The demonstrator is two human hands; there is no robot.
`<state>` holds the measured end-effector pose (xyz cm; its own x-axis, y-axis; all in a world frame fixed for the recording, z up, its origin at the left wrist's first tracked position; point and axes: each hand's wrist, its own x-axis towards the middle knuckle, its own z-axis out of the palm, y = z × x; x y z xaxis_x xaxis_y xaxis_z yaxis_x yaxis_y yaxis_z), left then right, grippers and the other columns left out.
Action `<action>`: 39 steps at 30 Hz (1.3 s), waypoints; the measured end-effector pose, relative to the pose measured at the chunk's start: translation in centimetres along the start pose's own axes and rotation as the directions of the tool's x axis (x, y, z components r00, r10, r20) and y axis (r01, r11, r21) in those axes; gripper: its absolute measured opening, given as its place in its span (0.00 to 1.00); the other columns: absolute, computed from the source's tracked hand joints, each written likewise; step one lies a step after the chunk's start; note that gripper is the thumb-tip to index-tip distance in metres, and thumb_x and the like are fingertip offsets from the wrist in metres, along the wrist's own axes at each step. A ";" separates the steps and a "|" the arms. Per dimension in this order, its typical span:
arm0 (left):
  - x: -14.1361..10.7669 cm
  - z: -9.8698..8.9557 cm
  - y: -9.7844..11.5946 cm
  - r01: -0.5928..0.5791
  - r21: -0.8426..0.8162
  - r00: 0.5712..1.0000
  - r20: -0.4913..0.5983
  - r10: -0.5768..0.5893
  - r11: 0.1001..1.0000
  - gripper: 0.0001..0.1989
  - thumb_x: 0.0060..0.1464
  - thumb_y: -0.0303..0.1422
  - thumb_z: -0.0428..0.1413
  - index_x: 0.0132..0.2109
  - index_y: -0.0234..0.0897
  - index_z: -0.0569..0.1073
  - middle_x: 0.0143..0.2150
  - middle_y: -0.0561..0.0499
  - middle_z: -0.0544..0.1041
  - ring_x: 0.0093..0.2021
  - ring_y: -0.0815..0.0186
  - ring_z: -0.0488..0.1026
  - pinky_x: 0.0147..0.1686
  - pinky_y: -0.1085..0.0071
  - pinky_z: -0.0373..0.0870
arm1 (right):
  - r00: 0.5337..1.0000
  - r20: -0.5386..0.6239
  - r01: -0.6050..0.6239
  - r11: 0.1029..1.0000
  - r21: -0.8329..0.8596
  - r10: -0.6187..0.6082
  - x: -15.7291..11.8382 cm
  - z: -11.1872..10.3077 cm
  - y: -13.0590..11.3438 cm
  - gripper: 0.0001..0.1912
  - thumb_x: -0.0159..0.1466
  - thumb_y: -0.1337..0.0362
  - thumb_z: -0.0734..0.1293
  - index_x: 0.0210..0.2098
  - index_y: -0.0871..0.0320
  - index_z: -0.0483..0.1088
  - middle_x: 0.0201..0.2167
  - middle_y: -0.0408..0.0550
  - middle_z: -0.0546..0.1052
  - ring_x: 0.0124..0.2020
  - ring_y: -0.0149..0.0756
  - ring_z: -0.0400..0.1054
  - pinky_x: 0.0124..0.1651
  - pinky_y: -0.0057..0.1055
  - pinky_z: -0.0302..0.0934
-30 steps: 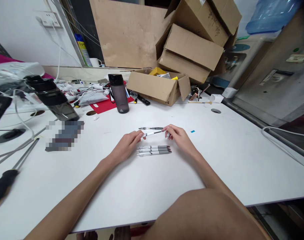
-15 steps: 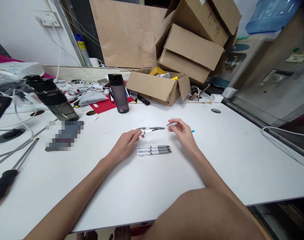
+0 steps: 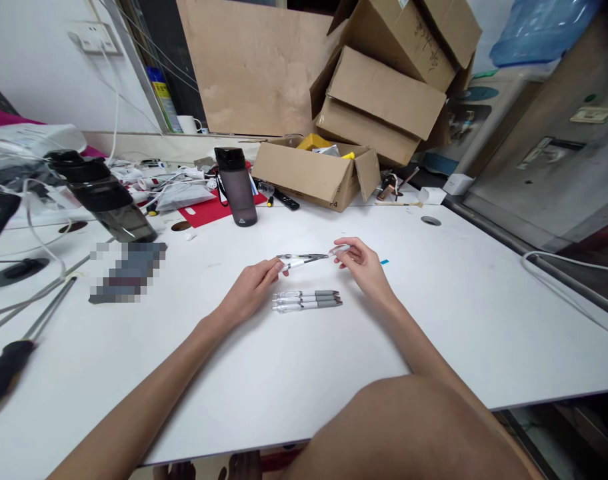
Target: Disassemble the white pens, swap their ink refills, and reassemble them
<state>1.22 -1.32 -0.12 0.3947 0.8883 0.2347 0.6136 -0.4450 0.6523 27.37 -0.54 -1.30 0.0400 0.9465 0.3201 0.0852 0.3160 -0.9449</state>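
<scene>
My left hand (image 3: 257, 283) is closed in a pinch around the white end of a pen body (image 3: 295, 264), whose dark thin refill sticks out to the right. My right hand (image 3: 368, 270) pinches a small white-grey pen barrel piece (image 3: 341, 249) between thumb and fingers. The left end of that piece is at the refill's tip; whether it surrounds the tip is too small to tell. Just behind the pen body shows a dark, clear pen-like piece (image 3: 297, 255). Nearer to me, three grey-and-white pens (image 3: 309, 301) lie side by side on the white table (image 3: 264, 387).
A grey water bottle (image 3: 237, 190) and an open cardboard box (image 3: 304, 173) stand at the back. On the left are a second bottle (image 3: 109, 203), a blurred-out dark object (image 3: 131, 273) and a screwdriver (image 3: 14, 363). A blue scrap (image 3: 385, 262) lies beyond my right wrist.
My right hand has shifted slightly left, bringing the barrel piece up to the refill's tip. My left hand and the three pens stay in place.
</scene>
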 end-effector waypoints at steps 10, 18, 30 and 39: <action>0.0 0.0 0.1 -0.009 -0.002 1.000 0.008 0.009 1.000 0.22 0.72 0.43 0.39 0.42 0.40 0.74 0.32 0.54 0.71 0.33 0.65 0.67 0.38 0.70 0.60 | 1.000 0.020 -0.013 1.000 -0.023 0.013 -0.2 0.1 -0.3 0.13 0.61 0.55 0.71 0.42 0.55 0.73 0.35 0.45 0.77 0.36 0.36 0.72 0.41 0.33 0.65; 0.0 0.2 0.2 -0.031 -0.013 0.999 0.027 0.031 0.999 0.22 0.72 0.44 0.38 0.42 0.40 0.73 0.30 0.54 0.68 0.32 0.64 0.66 0.38 0.69 0.61 | 0.997 0.078 0.024 0.995 -0.096 -0.017 -0.6 0.3 -0.6 0.12 0.62 0.54 0.72 0.40 0.55 0.75 0.33 0.45 0.79 0.36 0.37 0.73 0.42 0.33 0.64; 0.0 0.5 0.5 -0.039 -0.018 0.998 0.053 0.040 0.999 0.22 0.72 0.44 0.39 0.40 0.39 0.72 0.31 0.54 0.69 0.33 0.64 0.67 0.38 0.69 0.62 | 0.993 0.120 -0.005 0.993 -0.117 0.019 -0.8 0.9 -0.3 0.12 0.61 0.54 0.72 0.39 0.54 0.76 0.32 0.44 0.80 0.32 0.36 0.71 0.36 0.32 0.62; 0.0 0.6 0.6 -0.038 -0.017 0.997 0.066 0.039 0.999 0.21 0.72 0.44 0.39 0.36 0.40 0.68 0.31 0.54 0.68 0.32 0.63 0.66 0.36 0.68 0.61 | 0.992 0.122 -0.025 0.992 -0.120 0.039 -1.0 1.1 -0.5 0.13 0.60 0.52 0.73 0.38 0.54 0.76 0.31 0.44 0.80 0.24 0.31 0.63 0.31 0.32 0.57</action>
<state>1.99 -1.68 -0.20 0.4629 0.8608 0.2117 0.5863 -0.4764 0.6552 26.21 -1.54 -1.22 -0.0786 0.9591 0.2720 0.2032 0.2826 -0.9375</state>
